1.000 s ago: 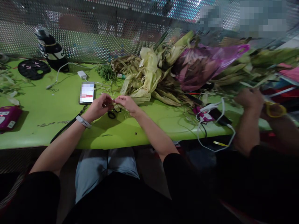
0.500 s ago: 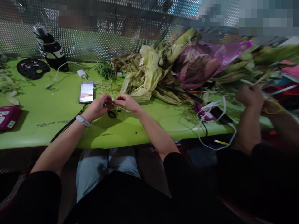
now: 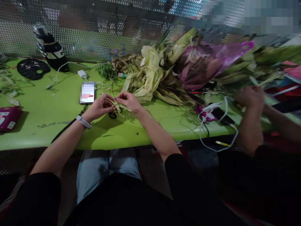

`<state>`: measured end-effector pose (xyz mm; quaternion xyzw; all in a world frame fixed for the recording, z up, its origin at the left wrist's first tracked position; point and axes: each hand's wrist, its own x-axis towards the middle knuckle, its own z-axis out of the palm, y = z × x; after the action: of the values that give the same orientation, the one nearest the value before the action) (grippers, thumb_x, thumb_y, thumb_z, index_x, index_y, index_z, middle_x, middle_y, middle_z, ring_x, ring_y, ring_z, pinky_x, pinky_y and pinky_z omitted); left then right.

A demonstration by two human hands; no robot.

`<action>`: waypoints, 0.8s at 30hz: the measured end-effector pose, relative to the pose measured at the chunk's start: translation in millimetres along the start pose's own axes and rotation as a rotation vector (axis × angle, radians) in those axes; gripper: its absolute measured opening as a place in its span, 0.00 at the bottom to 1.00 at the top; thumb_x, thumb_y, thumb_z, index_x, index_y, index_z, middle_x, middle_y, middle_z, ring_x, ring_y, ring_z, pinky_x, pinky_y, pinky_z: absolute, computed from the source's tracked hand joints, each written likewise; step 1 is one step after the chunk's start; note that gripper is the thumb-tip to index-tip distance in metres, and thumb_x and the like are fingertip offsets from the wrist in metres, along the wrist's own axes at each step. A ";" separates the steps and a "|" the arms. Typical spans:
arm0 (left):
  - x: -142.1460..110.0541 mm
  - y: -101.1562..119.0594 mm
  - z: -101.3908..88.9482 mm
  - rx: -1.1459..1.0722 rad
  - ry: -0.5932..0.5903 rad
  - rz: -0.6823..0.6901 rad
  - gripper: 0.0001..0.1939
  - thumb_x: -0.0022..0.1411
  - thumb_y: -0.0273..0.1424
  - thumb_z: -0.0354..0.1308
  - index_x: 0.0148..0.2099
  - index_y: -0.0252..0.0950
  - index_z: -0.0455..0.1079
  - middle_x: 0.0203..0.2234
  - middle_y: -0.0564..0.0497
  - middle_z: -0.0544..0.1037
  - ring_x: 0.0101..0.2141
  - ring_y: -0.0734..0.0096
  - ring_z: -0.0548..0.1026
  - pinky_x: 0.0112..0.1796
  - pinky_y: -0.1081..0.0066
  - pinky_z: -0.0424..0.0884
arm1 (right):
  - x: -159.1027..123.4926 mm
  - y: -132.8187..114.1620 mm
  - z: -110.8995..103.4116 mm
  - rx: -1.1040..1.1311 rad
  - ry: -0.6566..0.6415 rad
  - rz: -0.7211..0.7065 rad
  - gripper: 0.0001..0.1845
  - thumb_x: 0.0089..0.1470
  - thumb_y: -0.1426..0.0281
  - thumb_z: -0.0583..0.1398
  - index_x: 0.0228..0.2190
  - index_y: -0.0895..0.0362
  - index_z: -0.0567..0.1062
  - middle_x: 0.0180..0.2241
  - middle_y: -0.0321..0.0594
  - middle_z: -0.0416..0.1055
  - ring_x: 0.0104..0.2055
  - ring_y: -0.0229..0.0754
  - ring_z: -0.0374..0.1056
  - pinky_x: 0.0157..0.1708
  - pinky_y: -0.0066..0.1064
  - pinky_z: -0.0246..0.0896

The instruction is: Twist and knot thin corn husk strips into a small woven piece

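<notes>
Between my fingertips is a pale, narrow strip of corn husk (image 3: 118, 106). My left hand (image 3: 102, 106), with a white band on its wrist, pinches the strip from the left. From the right, my right hand (image 3: 128, 102) grips it between thumb and finger. Just below, the dark handles of a pair of scissors (image 3: 113, 115) show on the green table (image 3: 61, 110); the rest of them is hidden. Beyond my hands lies a heap of dried corn husks (image 3: 152, 72). A lit phone (image 3: 87, 93) lies left of my left hand.
Farther back are a dark bottle (image 3: 51, 51), a black fan-shaped item (image 3: 33, 69) and green strings (image 3: 105, 71). A purple plastic bag (image 3: 197, 66) sits among the husks. White cables (image 3: 227, 110) hang over the front edge. At right, a co-worker's hands (image 3: 250, 97) handle husk.
My hands have shifted slightly, and more of the pale husk strip shows between them. The co-worker's hands at right have moved closer together.
</notes>
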<state>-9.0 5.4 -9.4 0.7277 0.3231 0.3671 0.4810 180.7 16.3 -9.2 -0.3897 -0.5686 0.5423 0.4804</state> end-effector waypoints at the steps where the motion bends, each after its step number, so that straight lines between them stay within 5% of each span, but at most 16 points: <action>1: 0.6 -0.2 -0.7 -0.058 -0.020 -0.024 0.22 0.54 0.32 0.67 0.48 0.34 0.63 0.27 0.53 0.76 0.29 0.73 0.77 0.31 0.73 0.73 | -0.2 0.0 1.3 0.010 0.009 -0.006 0.23 0.34 0.55 0.72 0.24 0.56 0.71 0.23 0.30 0.67 0.26 0.31 0.60 0.28 0.26 0.59; 7: 0.9 1.5 -3.9 -0.085 -0.147 -0.133 0.13 0.56 0.37 0.65 0.36 0.31 0.73 0.25 0.51 0.76 0.25 0.77 0.72 0.29 0.74 0.69 | -3.0 0.2 8.5 0.000 0.019 -0.033 0.24 0.35 0.53 0.71 0.25 0.55 0.70 0.23 0.30 0.67 0.26 0.32 0.63 0.28 0.27 0.61; 17: -2.3 11.8 2.7 -0.038 -0.365 -0.151 0.12 0.57 0.38 0.64 0.37 0.34 0.77 0.26 0.51 0.77 0.26 0.76 0.71 0.31 0.74 0.69 | 3.5 5.3 4.1 -0.114 0.239 -0.044 0.22 0.43 0.52 0.68 0.27 0.55 0.69 0.27 0.32 0.67 0.30 0.33 0.63 0.33 0.26 0.63; 24: -2.7 11.7 0.4 -0.156 -0.214 -0.159 0.13 0.57 0.38 0.65 0.39 0.33 0.74 0.32 0.49 0.78 0.29 0.77 0.72 0.32 0.75 0.69 | 1.1 2.1 1.8 0.138 -0.050 0.179 0.22 0.49 0.52 0.66 0.28 0.58 0.70 0.25 0.33 0.69 0.26 0.32 0.64 0.28 0.26 0.61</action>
<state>-8.7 -0.8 0.9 0.6949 0.2973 0.2723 0.5954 178.5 17.1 -11.1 -0.3910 -0.5046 0.6306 0.4413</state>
